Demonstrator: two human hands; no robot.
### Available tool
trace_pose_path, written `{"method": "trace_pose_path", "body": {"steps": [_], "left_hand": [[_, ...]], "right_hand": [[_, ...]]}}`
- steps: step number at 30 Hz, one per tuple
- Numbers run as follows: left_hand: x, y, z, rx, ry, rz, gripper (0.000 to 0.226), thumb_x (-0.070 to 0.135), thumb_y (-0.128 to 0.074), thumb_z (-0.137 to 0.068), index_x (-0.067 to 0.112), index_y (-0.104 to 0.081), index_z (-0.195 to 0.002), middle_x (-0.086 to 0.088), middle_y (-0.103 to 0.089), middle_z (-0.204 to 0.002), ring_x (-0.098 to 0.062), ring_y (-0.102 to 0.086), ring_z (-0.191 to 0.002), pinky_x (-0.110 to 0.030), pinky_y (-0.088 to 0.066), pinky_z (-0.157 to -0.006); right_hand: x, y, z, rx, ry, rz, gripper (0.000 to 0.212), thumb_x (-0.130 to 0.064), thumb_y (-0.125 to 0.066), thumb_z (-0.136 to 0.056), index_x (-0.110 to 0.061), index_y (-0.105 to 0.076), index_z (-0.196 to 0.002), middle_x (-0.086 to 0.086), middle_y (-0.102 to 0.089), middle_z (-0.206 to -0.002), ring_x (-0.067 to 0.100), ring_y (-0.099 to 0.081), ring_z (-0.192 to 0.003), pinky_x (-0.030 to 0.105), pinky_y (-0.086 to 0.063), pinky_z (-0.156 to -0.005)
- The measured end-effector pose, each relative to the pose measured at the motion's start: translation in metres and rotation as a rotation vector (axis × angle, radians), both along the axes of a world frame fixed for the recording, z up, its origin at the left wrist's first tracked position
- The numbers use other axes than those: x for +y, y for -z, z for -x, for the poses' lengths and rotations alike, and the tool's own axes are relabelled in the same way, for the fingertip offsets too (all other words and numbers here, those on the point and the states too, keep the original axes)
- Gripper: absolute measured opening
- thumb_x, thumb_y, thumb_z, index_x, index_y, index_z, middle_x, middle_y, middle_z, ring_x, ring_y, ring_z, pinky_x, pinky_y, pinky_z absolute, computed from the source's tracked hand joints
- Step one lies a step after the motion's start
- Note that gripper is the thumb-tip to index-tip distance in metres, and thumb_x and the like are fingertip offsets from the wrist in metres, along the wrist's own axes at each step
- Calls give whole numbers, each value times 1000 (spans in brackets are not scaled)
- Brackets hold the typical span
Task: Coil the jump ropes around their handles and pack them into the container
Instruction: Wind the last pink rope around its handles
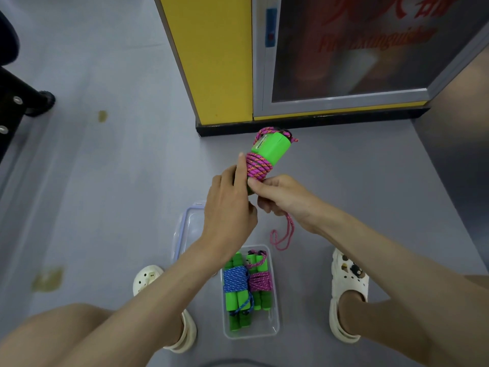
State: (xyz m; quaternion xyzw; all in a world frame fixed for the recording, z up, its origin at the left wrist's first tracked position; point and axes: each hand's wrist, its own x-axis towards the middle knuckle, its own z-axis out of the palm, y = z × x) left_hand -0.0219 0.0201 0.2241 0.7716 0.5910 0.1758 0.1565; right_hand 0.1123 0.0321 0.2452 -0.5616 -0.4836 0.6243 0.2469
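My left hand is curled round the lower end of the green handles, its forefinger laid straight up the side of the coil. My right hand, touching the left, pinches the pink rope where it meets the handles. One loose tail hangs from under that fist. The handles tilt up and away from both hands.

Below my wrists, between my two white clogs, sits one clear container. My left forearm crosses over its near-left corner. It holds two wound bundles side by side: a blue-roped one and a pink-roped one. One clear lid lies under my left wrist, partly hidden by it.

The floor is grey with two yellowish stains to the left of my left arm. Beyond my fingertips stand a yellow pillar and a glass-fronted cabinet with red lettering. A black chair base is far to the left.
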Motion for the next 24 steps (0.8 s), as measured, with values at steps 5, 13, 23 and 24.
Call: {"method": "trace_pose_path", "body": {"steps": [5, 13, 23, 24], "left_hand": [[-1, 9, -7, -261, 74, 132, 93, -7, -57, -76, 15, -8, -152, -14, -36, -132, -27, -36, -118, -36, -41, -95], [18, -17, 2, -945, -202, 735, 59, 20, -69, -84, 25, -45, -138, -9, -53, -125, -15, -61, -101, -24, -52, -76], [19, -28, 13, -1163, -234, 1067, 35, 30, -61, -88, 11, -59, -117, -13, -72, -101, -25, -71, -75, -28, -57, -58], [21, -28, 15, -1128, -241, 1039, 31, 27, -62, -89, 11, -59, -115, -13, -72, -100, -27, -71, -74, -27, -56, -58]], "right_hand": [[1, 3, -2, -39, 246, -40, 52, -48, -60, -86, -15, -38, -52, 0, -31, -43, 9, -22, -37, 16, -21, -38], [11, 1, -13, -33, 383, 30, 51, -39, -63, -86, -18, -38, -47, -4, -29, -32, 9, -18, -31, 19, -15, -37], [10, -5, -16, 23, 128, 65, 54, -55, -53, -87, -13, -49, -54, 1, -40, -37, 11, -25, -36, 23, -21, -43], [10, -4, -17, -5, 114, 67, 54, -55, -52, -88, -11, -55, -57, 0, -41, -38, 11, -26, -36, 23, -21, -43]]}}
